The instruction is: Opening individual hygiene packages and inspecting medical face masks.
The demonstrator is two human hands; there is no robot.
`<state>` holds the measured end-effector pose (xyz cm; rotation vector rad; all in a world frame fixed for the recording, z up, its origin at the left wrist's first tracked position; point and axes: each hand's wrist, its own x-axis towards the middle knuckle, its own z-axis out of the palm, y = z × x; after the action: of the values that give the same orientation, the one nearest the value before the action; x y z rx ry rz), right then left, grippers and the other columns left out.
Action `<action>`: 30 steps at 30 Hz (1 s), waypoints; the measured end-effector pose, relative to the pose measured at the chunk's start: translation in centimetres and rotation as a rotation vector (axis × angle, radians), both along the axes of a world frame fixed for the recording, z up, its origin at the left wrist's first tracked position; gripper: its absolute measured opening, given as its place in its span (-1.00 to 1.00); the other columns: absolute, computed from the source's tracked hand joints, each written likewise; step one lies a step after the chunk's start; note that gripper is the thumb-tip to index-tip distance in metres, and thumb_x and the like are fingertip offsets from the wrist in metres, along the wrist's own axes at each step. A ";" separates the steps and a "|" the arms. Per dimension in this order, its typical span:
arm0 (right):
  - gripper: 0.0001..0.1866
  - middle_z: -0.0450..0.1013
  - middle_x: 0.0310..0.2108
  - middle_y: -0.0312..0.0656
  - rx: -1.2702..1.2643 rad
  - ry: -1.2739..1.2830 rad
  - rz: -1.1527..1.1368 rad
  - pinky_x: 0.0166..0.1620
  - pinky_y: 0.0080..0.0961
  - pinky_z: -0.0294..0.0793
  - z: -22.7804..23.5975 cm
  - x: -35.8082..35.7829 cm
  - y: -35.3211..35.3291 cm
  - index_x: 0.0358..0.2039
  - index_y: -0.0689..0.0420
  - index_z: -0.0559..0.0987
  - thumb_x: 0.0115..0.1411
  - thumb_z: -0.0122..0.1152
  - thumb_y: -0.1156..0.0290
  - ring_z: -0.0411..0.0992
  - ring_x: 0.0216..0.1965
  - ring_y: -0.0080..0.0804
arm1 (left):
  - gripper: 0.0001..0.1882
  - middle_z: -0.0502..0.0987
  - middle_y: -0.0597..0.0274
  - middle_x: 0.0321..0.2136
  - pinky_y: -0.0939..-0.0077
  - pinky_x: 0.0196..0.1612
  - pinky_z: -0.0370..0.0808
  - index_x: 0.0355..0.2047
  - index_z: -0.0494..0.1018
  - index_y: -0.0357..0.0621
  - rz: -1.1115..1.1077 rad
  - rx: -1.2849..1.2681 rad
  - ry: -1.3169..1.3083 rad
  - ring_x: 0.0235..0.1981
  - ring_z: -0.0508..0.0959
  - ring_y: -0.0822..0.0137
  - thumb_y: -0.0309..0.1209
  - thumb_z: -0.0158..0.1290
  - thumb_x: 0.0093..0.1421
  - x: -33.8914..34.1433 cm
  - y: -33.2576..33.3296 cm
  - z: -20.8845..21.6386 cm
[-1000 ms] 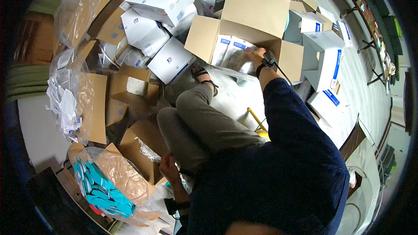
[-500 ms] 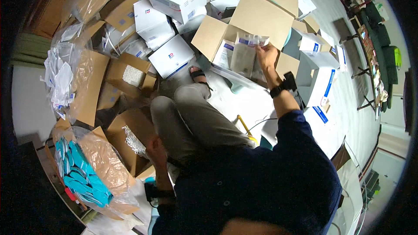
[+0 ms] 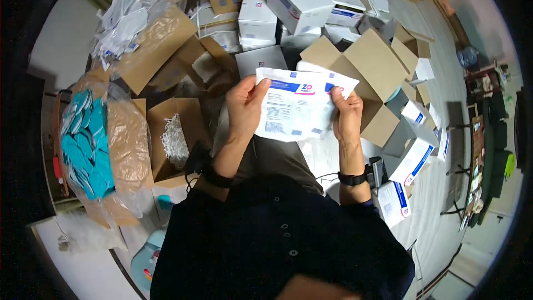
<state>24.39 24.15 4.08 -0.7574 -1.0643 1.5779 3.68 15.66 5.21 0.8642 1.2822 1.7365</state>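
Observation:
A flat white packet point(image 3: 294, 112) with blue and pink print is held up in front of my lap. My left hand point(image 3: 244, 112) pinches its upper left corner, thumb on the printed face. On the other side, my right hand point(image 3: 348, 115) grips the right edge between thumb and fingers. Another white edge shows behind the packet's top; whether it is a second packet or a fold I cannot tell. Beside my left forearm stands an open brown carton holding white cords point(image 3: 176, 143). An open carton point(image 3: 377, 61) with raised flaps is beyond my right hand.
Teal flat pieces point(image 3: 86, 139) fill a plastic-lined carton at the left. White packets point(image 3: 130, 11) lie in another lined carton at the far left. White boxes point(image 3: 300, 4) are stacked ahead, and more white boxes point(image 3: 412, 158) stand to my right.
My right hand has come from the open carton to the middle, bringing the white packet. My left hand has risen from beside the cord carton and taken its left side. The view has shifted.

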 end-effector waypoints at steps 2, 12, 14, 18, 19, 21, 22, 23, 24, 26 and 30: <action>-0.78 0.52 -0.15 -0.19 -0.089 0.154 -0.001 -0.01 -0.51 0.36 -0.2 -1.2 -0.5 -0.12 0.25 0.52 0.26 0.08 0.44 0.44 -0.13 -0.52 | -0.85 0.56 0.33 -0.39 0.71 -0.37 0.39 -0.33 0.50 -0.32 -0.032 -0.006 -0.085 -0.40 0.46 0.65 -0.44 0.09 0.22 -1.4 -2.1 0.0; -0.78 0.51 -0.27 -0.26 0.052 -0.296 0.133 -0.04 -0.63 0.35 -4.7 -5.1 -4.4 -0.20 0.20 0.57 0.27 0.11 0.33 0.44 -0.21 -0.55 | -0.83 0.55 0.04 -0.42 0.34 -0.42 0.42 -0.35 0.55 -0.19 -0.024 -0.253 0.712 -0.43 0.56 0.13 -0.34 0.12 0.14 -2.5 -6.1 0.3; -0.83 0.51 -0.28 -0.29 0.125 -0.267 0.121 -0.08 -0.62 0.37 -2.4 -5.0 -4.8 -0.21 0.20 0.57 0.21 0.19 0.42 0.44 -0.22 -0.55 | -0.82 0.50 0.04 -0.49 0.21 -0.42 0.42 -0.37 0.53 -0.13 0.029 -0.245 0.840 -0.45 0.54 -0.02 -0.29 0.11 0.14 -2.7 -7.1 0.3; -0.84 0.50 -0.41 -0.30 0.479 -0.523 0.318 -0.19 -0.62 0.36 -0.6 -7.0 -6.2 -0.33 0.18 0.61 0.04 0.35 0.51 0.39 -0.35 -0.60 | -0.82 0.50 0.05 -0.43 0.18 -0.34 0.43 -0.35 0.51 -0.15 -0.098 -0.305 0.999 -0.38 0.53 -0.01 -0.33 0.15 0.08 -1.9 -7.4 -0.3; -0.87 0.48 -0.46 -0.33 0.469 -0.428 0.355 -0.26 -0.64 0.34 -1.6 -7.6 -6.2 -0.37 0.19 0.60 0.03 0.34 0.53 0.35 -0.40 -0.62 | -0.82 0.49 0.04 -0.43 0.18 -0.34 0.43 -0.36 0.50 -0.15 -0.102 -0.280 0.985 -0.38 0.53 -0.01 -0.33 0.15 0.08 -1.4 -7.3 -0.4; -0.93 0.45 -0.50 -0.37 0.368 -0.392 0.313 -0.32 -0.69 0.32 -2.6 -7.0 -6.7 -0.42 0.20 0.58 0.06 0.31 0.56 0.32 -0.44 -0.67 | -0.82 0.49 0.03 -0.42 0.18 -0.33 0.43 -0.37 0.50 -0.17 -0.104 -0.231 0.955 -0.37 0.53 -0.03 -0.33 0.15 0.08 -0.7 -7.4 -0.8; -0.94 0.44 -0.51 -0.38 0.313 -0.365 0.284 -0.34 -0.71 0.30 -2.6 -7.1 -6.9 -0.44 0.20 0.57 0.07 0.30 0.56 0.31 -0.45 -0.69 | -0.82 0.48 0.02 -0.43 0.16 -0.34 0.42 -0.36 0.49 -0.17 -0.089 -0.144 0.889 -0.38 0.52 -0.05 -0.34 0.14 0.09 -0.6 -7.4 -1.4; -0.94 0.43 -0.52 -0.39 0.258 -0.338 0.255 -0.36 -0.73 0.29 -2.5 -7.1 -7.1 -0.45 0.20 0.56 0.08 0.29 0.57 0.30 -0.47 -0.71 | -0.82 0.48 0.02 -0.44 0.16 -0.34 0.42 -0.36 0.49 -0.17 -0.121 -0.168 0.875 -0.38 0.52 -0.05 -0.32 0.13 0.10 -0.8 -7.5 -1.9; -0.94 0.42 -0.53 -0.41 0.203 -0.311 0.226 -0.38 -0.74 0.28 -2.5 -7.1 -7.3 -0.47 0.20 0.55 0.09 0.27 0.58 0.29 -0.48 -0.73 | -0.82 0.48 0.02 -0.44 0.15 -0.35 0.42 -0.36 0.49 -0.16 -0.153 -0.191 0.860 -0.39 0.52 -0.04 -0.31 0.12 0.11 -1.0 -7.7 -2.5; -0.93 0.41 -0.54 -0.42 0.178 -0.324 0.259 -0.40 -0.76 0.26 -2.6 -7.5 -7.3 -0.48 0.20 0.53 0.11 0.26 0.59 0.26 -0.50 -0.74 | -0.80 0.48 0.02 -0.45 0.14 -0.36 0.42 -0.37 0.49 -0.16 -0.179 -0.237 0.872 -0.40 0.52 -0.05 -0.28 0.10 0.14 -1.2 -7.7 -2.6; -0.91 0.39 -0.57 -0.41 0.181 -0.329 0.295 -0.45 -0.76 0.22 -2.2 -8.4 -7.3 -0.50 0.23 0.52 0.11 0.25 0.59 0.24 -0.53 -0.75 | -0.75 0.49 -0.02 -0.49 0.15 -0.41 0.40 -0.40 0.49 -0.18 -0.117 -0.285 0.985 -0.46 0.53 -0.04 -0.23 0.04 0.20 -0.9 -7.5 -2.4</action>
<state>16.00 16.84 1.88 -0.7783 -1.5975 1.6055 2.80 8.13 2.78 1.6671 1.9690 0.9672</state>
